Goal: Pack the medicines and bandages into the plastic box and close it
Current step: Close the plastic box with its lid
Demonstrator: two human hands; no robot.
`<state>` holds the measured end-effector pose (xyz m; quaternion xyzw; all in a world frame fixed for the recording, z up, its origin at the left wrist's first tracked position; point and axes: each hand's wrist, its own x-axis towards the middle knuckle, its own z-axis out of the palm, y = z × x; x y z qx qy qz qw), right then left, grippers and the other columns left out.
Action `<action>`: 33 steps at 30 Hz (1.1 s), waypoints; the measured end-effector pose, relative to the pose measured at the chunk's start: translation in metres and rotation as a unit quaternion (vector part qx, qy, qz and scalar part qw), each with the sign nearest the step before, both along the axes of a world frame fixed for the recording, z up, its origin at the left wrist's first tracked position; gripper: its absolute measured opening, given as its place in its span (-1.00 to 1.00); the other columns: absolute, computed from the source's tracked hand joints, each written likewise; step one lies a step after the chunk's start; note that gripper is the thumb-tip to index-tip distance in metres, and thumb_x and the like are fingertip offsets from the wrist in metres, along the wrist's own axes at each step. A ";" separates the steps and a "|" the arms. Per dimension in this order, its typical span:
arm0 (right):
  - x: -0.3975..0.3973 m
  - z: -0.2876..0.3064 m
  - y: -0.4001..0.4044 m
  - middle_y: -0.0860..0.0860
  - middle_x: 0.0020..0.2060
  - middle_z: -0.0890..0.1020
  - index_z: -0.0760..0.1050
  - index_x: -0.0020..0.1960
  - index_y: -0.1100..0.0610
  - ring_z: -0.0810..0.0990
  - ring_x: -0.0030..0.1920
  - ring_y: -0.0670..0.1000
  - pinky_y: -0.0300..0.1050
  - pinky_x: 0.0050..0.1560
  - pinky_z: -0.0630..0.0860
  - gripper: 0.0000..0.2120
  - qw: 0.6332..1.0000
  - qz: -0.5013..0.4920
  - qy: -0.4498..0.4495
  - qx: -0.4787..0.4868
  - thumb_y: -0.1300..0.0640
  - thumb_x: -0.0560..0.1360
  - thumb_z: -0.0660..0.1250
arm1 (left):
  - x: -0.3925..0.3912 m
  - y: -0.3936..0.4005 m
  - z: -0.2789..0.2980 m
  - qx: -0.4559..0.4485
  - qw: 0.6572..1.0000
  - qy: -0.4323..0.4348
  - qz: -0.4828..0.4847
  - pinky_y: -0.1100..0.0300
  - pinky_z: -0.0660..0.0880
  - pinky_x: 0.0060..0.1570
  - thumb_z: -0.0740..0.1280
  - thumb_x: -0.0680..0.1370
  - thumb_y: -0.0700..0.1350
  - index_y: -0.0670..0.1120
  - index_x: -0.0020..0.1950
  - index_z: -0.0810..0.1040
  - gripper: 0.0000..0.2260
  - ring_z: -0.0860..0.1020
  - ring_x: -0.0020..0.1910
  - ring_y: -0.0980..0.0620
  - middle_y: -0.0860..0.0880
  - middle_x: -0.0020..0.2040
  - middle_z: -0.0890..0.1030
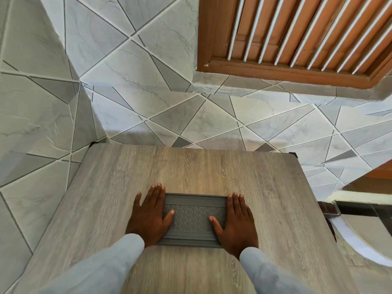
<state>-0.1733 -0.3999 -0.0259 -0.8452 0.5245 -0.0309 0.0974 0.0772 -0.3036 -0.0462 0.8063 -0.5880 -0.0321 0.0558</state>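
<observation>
A grey plastic box [194, 217] with a dotted lid lies flat and shut in the middle of the wooden table [191, 166]. My left hand [149, 215] lies against its left end, fingers flat and pointing away, thumb resting on the lid. At the box's right end my right hand [235, 219] does the same, its thumb also on the lid. Both hands clasp the box from its two sides. No medicines or bandages show anywhere; the lid hides whatever is inside.
The table stands in a corner of grey tiled walls [148, 71]. A wooden window frame with white bars [297, 39] is up on the right. A dark-framed object [350, 211] stands off the table's right edge.
</observation>
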 end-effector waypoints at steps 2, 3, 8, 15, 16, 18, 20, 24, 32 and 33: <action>0.000 -0.001 0.000 0.10 0.56 -0.01 -0.10 0.55 0.17 -0.12 0.56 0.07 -0.02 0.52 -0.16 -0.08 1.000 -0.004 -0.001 0.001 -0.45 0.41 -0.29 | -0.002 0.000 -0.001 0.003 1.000 0.008 0.000 -0.05 -0.15 0.45 -0.09 0.55 0.25 -0.12 0.54 0.01 -0.33 -0.01 0.54 0.01 -0.07 0.56 0.09; 0.000 -0.001 0.000 0.10 0.56 0.01 -0.08 0.55 0.17 -0.10 0.56 0.07 -0.02 0.52 -0.14 -0.08 1.000 -0.009 -0.006 -0.003 -0.44 0.42 -0.28 | -0.003 0.000 -0.001 -0.001 1.000 0.008 0.002 -0.05 -0.15 0.45 -0.08 0.55 0.25 -0.12 0.54 0.00 -0.33 -0.01 0.54 0.01 -0.07 0.57 0.09; 0.001 -0.003 0.001 0.11 0.56 0.03 -0.06 0.55 0.15 -0.10 0.56 0.08 0.02 0.54 -0.11 -0.09 1.000 -0.009 0.006 -0.002 -0.42 0.42 -0.34 | -0.003 0.000 0.003 0.022 1.000 0.000 0.004 -0.13 -0.21 0.44 -0.25 0.53 0.29 -0.13 0.54 -0.07 -0.30 -0.05 0.55 -0.03 -0.09 0.58 0.01; 0.001 -0.002 0.015 0.14 0.50 0.27 0.17 0.51 0.13 0.13 0.52 0.15 0.20 0.51 0.02 -0.18 0.996 -0.080 0.017 -0.020 -0.36 0.48 -0.31 | -0.032 0.021 0.000 -0.002 0.999 0.029 0.031 -0.15 -0.10 0.45 -0.22 0.52 0.31 -0.16 0.53 0.07 -0.26 0.06 0.55 -0.06 -0.12 0.56 0.13; 0.000 -0.002 0.014 0.14 0.50 0.25 0.15 0.51 0.13 0.13 0.52 0.15 0.19 0.51 0.04 -0.16 0.996 -0.086 0.011 -0.016 -0.37 0.46 -0.33 | -0.032 0.020 0.000 -0.007 0.999 0.031 0.035 -0.14 -0.11 0.45 -0.20 0.52 0.31 -0.15 0.54 0.06 -0.27 0.05 0.55 -0.06 -0.11 0.56 0.12; 0.003 -0.004 0.012 0.14 0.51 0.24 0.12 0.52 0.15 0.13 0.52 0.16 0.16 0.52 0.04 -0.12 0.996 -0.090 0.004 -0.019 -0.39 0.44 -0.37 | -0.030 0.016 0.000 -0.018 0.999 0.035 0.036 -0.15 -0.10 0.48 -0.14 0.52 0.31 -0.15 0.54 0.05 -0.27 0.04 0.55 -0.06 -0.11 0.56 0.10; 0.004 -0.004 0.012 0.15 0.52 0.20 0.08 0.53 0.15 0.08 0.53 0.15 0.14 0.53 0.01 -0.11 0.996 -0.089 0.009 -0.014 -0.40 0.44 -0.36 | -0.029 0.014 0.000 -0.010 0.999 0.037 0.033 -0.17 -0.05 0.48 -0.11 0.52 0.30 -0.15 0.54 0.06 -0.28 0.04 0.55 -0.07 -0.12 0.56 0.10; 0.001 0.006 0.011 0.08 0.57 -0.04 -0.12 0.56 0.08 -0.17 0.55 0.09 0.16 0.53 -0.18 -0.17 0.996 -0.073 0.028 0.046 -0.42 0.45 -0.21 | -0.029 0.016 0.003 0.000 0.998 0.049 0.029 -0.18 -0.06 0.48 -0.16 0.51 0.30 -0.13 0.55 0.01 -0.27 -0.01 0.56 -0.08 -0.12 0.57 0.06; 0.004 0.073 0.042 -0.01 0.57 -0.07 -0.10 0.55 0.00 -0.21 0.55 0.03 0.12 0.52 -0.20 -0.22 1.000 -0.021 -0.005 0.012 -0.41 0.47 -0.18 | -0.025 0.027 0.050 -0.053 0.997 0.041 -0.039 -0.19 -0.02 0.46 -0.10 0.53 0.27 -0.02 0.53 0.10 -0.36 -0.02 0.55 -0.12 -0.11 0.58 0.04; 0.004 0.082 0.045 0.00 0.57 -0.06 -0.07 0.55 0.00 -0.19 0.55 0.03 0.12 0.52 -0.19 -0.23 1.000 -0.015 -0.013 -0.001 -0.41 0.48 -0.13 | -0.028 0.027 0.064 -0.065 0.996 0.039 -0.042 -0.17 -0.01 0.46 -0.02 0.55 0.24 0.00 0.52 0.13 -0.40 -0.03 0.55 -0.12 -0.10 0.58 0.03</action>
